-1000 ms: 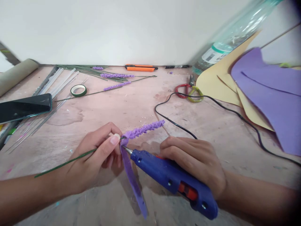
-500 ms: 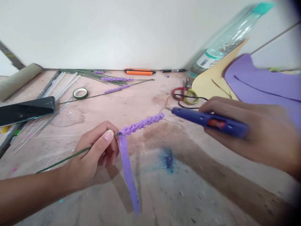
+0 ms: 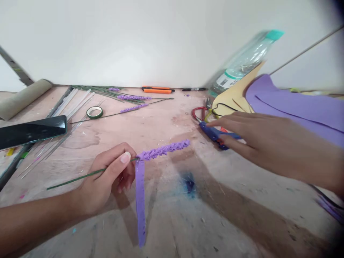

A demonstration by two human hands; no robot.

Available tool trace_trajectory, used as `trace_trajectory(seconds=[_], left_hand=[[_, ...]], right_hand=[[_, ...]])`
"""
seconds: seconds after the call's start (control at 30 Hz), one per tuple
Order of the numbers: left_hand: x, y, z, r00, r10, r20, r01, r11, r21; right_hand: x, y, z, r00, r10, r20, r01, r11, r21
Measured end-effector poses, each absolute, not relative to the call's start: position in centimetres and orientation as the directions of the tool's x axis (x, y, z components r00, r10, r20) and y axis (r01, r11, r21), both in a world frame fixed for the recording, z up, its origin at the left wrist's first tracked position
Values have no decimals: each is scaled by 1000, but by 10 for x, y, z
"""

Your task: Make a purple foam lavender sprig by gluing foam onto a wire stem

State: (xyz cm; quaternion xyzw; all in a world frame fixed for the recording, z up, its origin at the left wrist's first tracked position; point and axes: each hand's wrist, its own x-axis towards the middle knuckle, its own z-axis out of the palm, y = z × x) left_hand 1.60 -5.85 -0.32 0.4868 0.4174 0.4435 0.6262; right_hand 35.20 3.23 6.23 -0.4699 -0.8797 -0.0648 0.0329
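While the stem is kept pinched, these things are seen:

Change: the glue gun (image 3: 215, 133) is moved away from the flower (image 3: 163, 149), off to the right, and is set down on the table (image 3: 166, 200) by the scissors (image 3: 199, 112).
Meaning: the gluing looks done for now; the strip (image 3: 140, 200) is not wrapped yet.
Right hand (image 3: 263, 141): fingers are spread loose over the gun and touch it; no tight hold is seen.
Left hand (image 3: 107, 179): thumb and finger are closed on the green stem (image 3: 73, 179), just below the flower.
Flower: held low over the table, in the middle, with the strip hanging down.
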Motion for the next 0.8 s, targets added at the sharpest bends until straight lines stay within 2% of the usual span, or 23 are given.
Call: trace_trajectory(seconds=[0.07,0.13,0.23,0.33,0.47,0.53,0.63,0.73,0.8], left_hand=[[15,-58,-5,301,949,-91,-127,135,983],[14,-59,-6,353,931,-94,-104,139,985],[14,-60,-7,388,916,-106,-125,166,978],[16,-61,-7,370,919,-137,-193,220,956],[14,-60,-7,395,912,-108,-250,220,943],[12,-59,-5,422,904,-72,-212,176,961],[13,-58,3,415,907,-76,-103,130,986],[17,-57,8,407,904,-132,-43,163,986],[18,-57,9,417,892,-176,-27,206,978]], right_hand=[[316,17,70,-685,719,118,695,693,-194],[286,5,68,-766,638,73,549,710,-440],[259,-3,56,-825,564,-37,456,625,-634],[247,-7,43,-838,541,-69,418,556,-718],[241,-10,36,-797,604,1,420,555,-718],[240,-12,36,-772,635,5,435,534,-725],[239,-15,38,-780,625,-2,382,475,-793],[239,-15,40,-799,601,12,308,427,-850],[238,-15,40,-784,621,14,299,397,-868]])
